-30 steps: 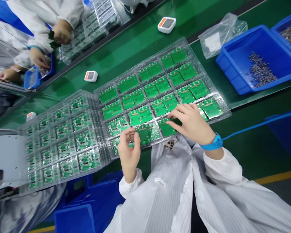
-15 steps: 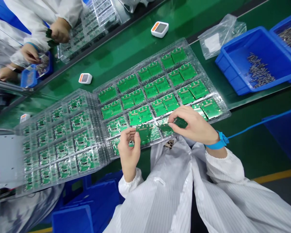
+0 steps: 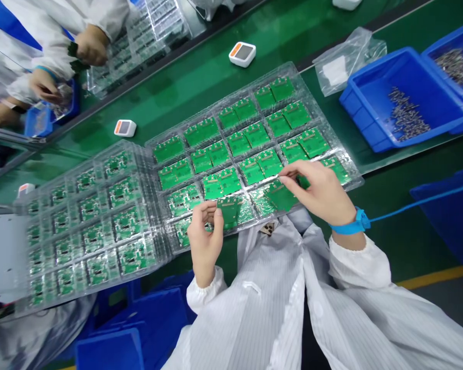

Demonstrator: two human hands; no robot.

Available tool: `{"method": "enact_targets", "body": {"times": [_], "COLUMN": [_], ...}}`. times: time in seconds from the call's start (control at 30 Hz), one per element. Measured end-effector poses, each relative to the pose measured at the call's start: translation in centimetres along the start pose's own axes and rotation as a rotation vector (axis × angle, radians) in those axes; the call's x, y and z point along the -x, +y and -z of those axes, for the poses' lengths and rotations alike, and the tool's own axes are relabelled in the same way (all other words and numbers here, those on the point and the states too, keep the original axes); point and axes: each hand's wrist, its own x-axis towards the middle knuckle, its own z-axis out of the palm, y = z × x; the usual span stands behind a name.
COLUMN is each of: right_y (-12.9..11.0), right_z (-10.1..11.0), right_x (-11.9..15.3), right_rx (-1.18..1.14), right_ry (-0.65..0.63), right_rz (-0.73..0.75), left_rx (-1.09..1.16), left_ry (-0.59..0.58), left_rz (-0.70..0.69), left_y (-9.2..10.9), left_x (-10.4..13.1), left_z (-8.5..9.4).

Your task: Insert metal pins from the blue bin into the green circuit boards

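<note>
My left hand [image 3: 206, 234] is closed on the edge of a green circuit board [image 3: 228, 211], pinched between thumb and fingers above the near row of a clear plastic tray [image 3: 319, 115]. With its fingers bent, my right hand [image 3: 322, 192] grips another circuit board [image 3: 281, 195], tilted over a near-row compartment; part of this board is behind the fingers. Pairs of green boards [image 3: 255, 136] lie in the compartments. Boards near my left hand show silvery components [image 3: 183, 200]. A blue wrist strap [image 3: 349, 224] circles my right wrist.
At left stands a stack of clear trays [image 3: 142, 169] with populated boards. Blue bins [image 3: 364, 121] of small metal parts and a plastic bag [image 3: 349, 64] are at right. White timers [image 3: 242, 54] sit on the green bench. Across it, co-workers' hands [image 3: 92, 46] work. A blue cord runs from my wrist strap.
My right hand has shifted slightly right, and its board has turned so that more of its flat face shows. My left hand holds its board in nearly the same spot. The view has shifted slightly.
</note>
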Motion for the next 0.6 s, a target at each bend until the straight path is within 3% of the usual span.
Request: {"method": "enact_targets", "body": {"times": [0.13, 0.3, 0.6], "right_y": [-0.4, -0.6, -1.2], "right_z": [-0.3, -1.4, -1.9], "right_x": [-0.1, -0.1, -0.4], "right_rx": [0.299, 0.255, 0.445], "right_ry": [-0.062, -0.263, -0.268], "right_rz": [0.105, 0.322, 0.316], "left_rx": [-0.002, -0.018, 0.016], "left_ry": [-0.009, -0.02, -0.036], "left_rz": [0.001, 0.022, 0.016], "left_y": [0.1, 0.1, 0.0], "left_x": [-0.1, -0.1, -0.1], "left_z": [0.1, 0.1, 0.0]}}
